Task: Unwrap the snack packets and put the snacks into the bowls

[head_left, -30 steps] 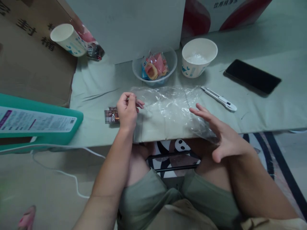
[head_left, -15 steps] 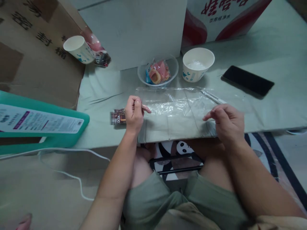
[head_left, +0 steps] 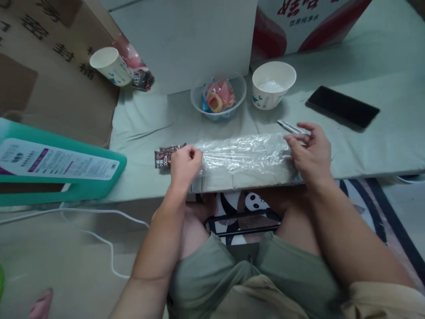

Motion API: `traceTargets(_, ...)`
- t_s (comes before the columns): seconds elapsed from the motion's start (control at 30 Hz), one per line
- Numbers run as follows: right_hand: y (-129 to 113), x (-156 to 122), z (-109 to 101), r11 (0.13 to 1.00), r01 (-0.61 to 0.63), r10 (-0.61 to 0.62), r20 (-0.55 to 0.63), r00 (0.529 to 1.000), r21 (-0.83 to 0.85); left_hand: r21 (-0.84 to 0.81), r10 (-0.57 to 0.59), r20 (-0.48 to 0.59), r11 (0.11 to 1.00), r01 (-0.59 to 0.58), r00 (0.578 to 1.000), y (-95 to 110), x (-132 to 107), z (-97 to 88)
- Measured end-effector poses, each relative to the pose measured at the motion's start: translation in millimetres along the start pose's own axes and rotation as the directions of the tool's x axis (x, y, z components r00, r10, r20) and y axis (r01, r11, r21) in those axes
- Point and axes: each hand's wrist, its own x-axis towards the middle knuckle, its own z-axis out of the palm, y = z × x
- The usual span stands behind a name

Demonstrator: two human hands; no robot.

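Observation:
A sheet of clear plastic film stretches across the table between my hands, crinkled and drawn into creases from its left end. My left hand is closed in a fist-like pinch on that end. At the film's right end, my right hand pinches it between thumb and a finger, with the index finger raised. Brown cocoa packets lie just left of my left hand, partly covered by it. A slim silver-white tool, perhaps a cutter, lies behind the film, its right part hidden by my right hand.
Behind the film stand a clear bowl of wrapped snacks and a paper bowl. A black phone lies right. Left are a paper cup, a green jug and a cardboard box. A white cable hangs below.
The film's far edge has come nearer to me, and the film is gathered into a narrower, creased strip. My left hand has closed its extended finger; my right hand has moved slightly up.

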Motion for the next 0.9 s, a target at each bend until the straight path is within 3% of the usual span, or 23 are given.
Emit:
traceTargets(0.13,8.4,5.6,-4.0,0.981,0.174,-0.175,-0.01,0.985,-0.088,0.232,-0.069,0.025,0.971,0.062,0.997,-3.6,-4.5,-7.0)
traceTargets(0.2,6.1,0.7,-8.8,0.92,0.321,-0.336,-0.03,0.941,-0.226,0.306,-0.093,0.059,0.95,0.071,0.994,-4.3,-6.9,-8.9)
traceTargets(0.23,2.8,-4.4,-10.8,0.863,0.407,-0.439,-0.045,0.897,-0.3,0.321,-0.094,0.068,0.945,0.068,0.993,-4.1,-8.4,-9.6)
traceTargets(0.3,-7.0,-19.7,-11.5,0.716,0.579,-0.644,-0.051,0.763,-0.389,0.315,-0.066,0.055,0.948,0.045,0.996,-2.8,-11.4,-10.2)
traceTargets(0.37,-17.8,-38.7,-5.5,0.589,0.727,-0.769,0.033,0.639,-0.355,0.287,-0.008,0.019,0.958,0.002,1.0,-1.6,-13.4,-9.5)
traceTargets(0.47,-27.5,-62.1,11.8,0.49,0.848,-0.793,0.3,0.53,-0.201,0.224,0.076,0.002,0.972,-0.075,0.997,-2.6,-11.7,-4.9)
traceTargets(0.5,-28.2,-65.8,17.0,0.494,0.853,-0.775,0.359,0.521,-0.171,0.191,0.087,0.004,0.978,-0.086,0.996,-3.6,-9.9,-2.6)
traceTargets(0.57,-26.2,-65.6,22.7,0.541,0.823,-0.736,0.375,0.564,-0.174,0.099,0.084,0.009,0.991,-0.085,0.996,-5.4,-5.0,2.0)
traceTargets(0.67,-18.0,-51.4,18.4,0.626,0.72,-0.666,0.276,0.693,-0.3,-0.067,0.053,0.007,0.996,-0.052,0.999,-5.8,2.7,6.6)
traceTargets(0.73,-11.7,-40.2,12.4,0.641,0.656,-0.614,0.247,0.749,-0.397,-0.118,0.035,0.038,0.993,-0.031,0.999,-4.5,6.8,8.3)
traceTargets(0.83,-4.2,-30.1,8.4,0.648,0.619,-0.544,0.3,0.784,-0.443,-0.121,0.046,0.113,0.992,-0.032,0.993,-2.5,10.3,10.7)
traceTargets(0.9,-1.5,-28.1,9.7,0.651,0.619,-0.525,0.329,0.785,-0.44,-0.163,0.081,0.104,0.985,-0.064,0.991,-1.5,10.7,11.6)
